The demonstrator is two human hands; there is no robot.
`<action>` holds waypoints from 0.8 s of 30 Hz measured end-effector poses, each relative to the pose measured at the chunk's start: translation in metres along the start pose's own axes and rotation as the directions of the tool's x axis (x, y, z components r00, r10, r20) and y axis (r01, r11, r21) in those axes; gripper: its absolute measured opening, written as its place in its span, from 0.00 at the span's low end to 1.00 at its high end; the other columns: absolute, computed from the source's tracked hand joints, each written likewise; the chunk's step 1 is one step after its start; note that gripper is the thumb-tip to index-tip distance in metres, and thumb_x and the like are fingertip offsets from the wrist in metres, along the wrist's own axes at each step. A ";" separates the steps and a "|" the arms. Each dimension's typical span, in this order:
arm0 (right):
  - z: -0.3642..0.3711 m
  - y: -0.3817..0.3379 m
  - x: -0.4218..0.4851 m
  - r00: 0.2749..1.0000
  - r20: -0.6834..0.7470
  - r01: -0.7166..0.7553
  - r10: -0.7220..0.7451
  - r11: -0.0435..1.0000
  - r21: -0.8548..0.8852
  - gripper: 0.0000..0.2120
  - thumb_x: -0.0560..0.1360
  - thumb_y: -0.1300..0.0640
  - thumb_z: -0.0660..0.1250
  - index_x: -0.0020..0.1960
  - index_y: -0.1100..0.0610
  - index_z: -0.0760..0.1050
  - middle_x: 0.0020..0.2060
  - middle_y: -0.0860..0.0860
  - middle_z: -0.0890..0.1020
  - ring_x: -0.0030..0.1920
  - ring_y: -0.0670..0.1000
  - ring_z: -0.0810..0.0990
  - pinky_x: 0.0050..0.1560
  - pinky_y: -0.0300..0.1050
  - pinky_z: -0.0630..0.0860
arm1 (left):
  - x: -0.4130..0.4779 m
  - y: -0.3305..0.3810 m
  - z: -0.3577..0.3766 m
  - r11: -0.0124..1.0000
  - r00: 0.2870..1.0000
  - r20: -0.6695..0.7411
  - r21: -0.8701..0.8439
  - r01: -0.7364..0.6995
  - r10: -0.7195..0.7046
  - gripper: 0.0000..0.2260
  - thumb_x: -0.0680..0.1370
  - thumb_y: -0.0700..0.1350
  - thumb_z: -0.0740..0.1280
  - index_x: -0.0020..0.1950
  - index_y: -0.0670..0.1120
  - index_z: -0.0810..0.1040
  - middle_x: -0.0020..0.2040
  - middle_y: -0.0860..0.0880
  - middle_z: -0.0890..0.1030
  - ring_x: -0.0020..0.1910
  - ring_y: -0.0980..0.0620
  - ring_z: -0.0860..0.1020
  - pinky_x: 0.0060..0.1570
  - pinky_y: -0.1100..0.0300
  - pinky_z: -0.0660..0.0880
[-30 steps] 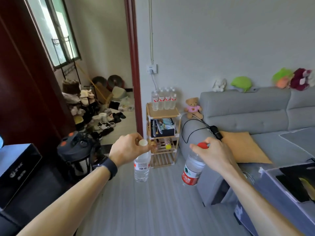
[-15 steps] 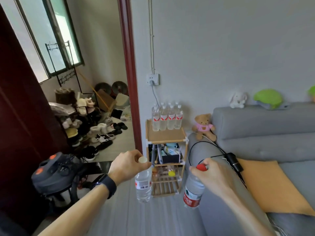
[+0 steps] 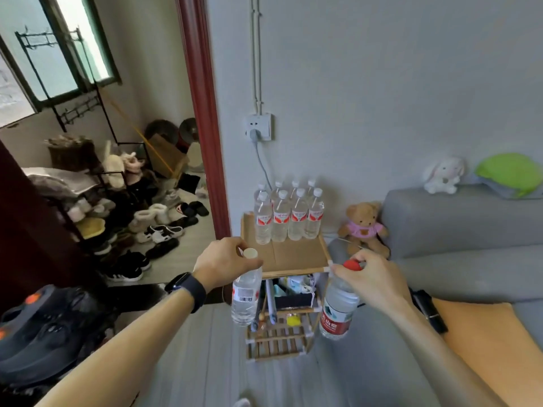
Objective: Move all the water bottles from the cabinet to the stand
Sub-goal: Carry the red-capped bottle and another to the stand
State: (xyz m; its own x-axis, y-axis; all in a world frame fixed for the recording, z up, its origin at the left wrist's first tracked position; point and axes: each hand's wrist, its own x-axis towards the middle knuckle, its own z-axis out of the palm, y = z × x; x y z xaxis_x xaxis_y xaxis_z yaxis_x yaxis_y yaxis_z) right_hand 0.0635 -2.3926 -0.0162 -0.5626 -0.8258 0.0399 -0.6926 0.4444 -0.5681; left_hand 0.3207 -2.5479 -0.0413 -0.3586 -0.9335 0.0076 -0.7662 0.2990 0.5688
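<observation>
My left hand [image 3: 223, 261] grips the neck of a clear white-capped bottle [image 3: 246, 301], which hangs upright in front of the stand's left front corner. My right hand [image 3: 371, 277] holds a red-capped bottle with a red label [image 3: 338, 314] by its neck, just right of the stand. The wooden stand [image 3: 296, 254] stands against the wall beside the sofa. Several white-capped bottles [image 3: 289, 217] stand in rows at the back of its top shelf; the front of the shelf is bare. The cabinet is out of view.
A grey sofa [image 3: 458, 230] with a teddy bear [image 3: 364, 227] on its arm and an orange cushion [image 3: 482, 342] lies to the right. A red door frame [image 3: 202, 121] and shoes [image 3: 155, 233] are left. A black appliance [image 3: 44, 330] sits at lower left.
I have walked closer to the stand, which now looks larger and sits right behind my hands. Both hands still carry their bottles by the neck.
</observation>
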 end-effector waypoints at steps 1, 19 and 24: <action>0.006 -0.004 0.015 1.000 0.001 -0.015 0.015 1.000 0.006 0.17 0.66 0.36 0.72 0.37 0.49 0.74 0.27 0.42 0.78 0.31 0.40 0.75 0.28 0.42 0.65 | 0.020 -0.004 0.002 1.000 1.000 0.018 -0.010 -0.003 0.003 0.20 0.62 0.71 0.69 0.44 0.58 0.76 0.39 0.60 0.79 0.39 0.61 0.77 0.33 0.63 0.73; 0.128 -0.030 0.226 0.993 0.075 -0.098 0.091 0.990 0.103 0.17 0.65 0.32 0.63 0.42 0.44 0.70 0.36 0.43 0.79 0.40 0.46 0.77 0.42 0.49 0.76 | 0.228 -0.024 0.059 0.994 0.970 0.227 0.042 -0.101 0.088 0.18 0.67 0.66 0.68 0.52 0.60 0.77 0.35 0.59 0.78 0.34 0.62 0.76 0.31 0.64 0.69; 0.154 -0.022 0.251 0.977 0.210 0.008 -0.024 0.997 0.074 0.16 0.69 0.33 0.63 0.42 0.45 0.68 0.36 0.43 0.78 0.38 0.44 0.75 0.35 0.45 0.69 | 0.239 -0.028 0.066 0.998 0.975 0.219 0.044 -0.053 0.042 0.18 0.70 0.64 0.68 0.56 0.60 0.76 0.37 0.56 0.79 0.36 0.61 0.77 0.35 0.62 0.73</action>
State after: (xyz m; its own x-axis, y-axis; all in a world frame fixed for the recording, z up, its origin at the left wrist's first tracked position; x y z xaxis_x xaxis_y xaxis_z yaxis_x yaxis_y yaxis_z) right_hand 0.0068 -2.6631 -0.1205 -0.4388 -0.8906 -0.1200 -0.6620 0.4106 -0.6270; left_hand 0.2212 -2.7663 -0.1101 -0.4987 -0.8540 -0.1486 -0.7687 0.3564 0.5311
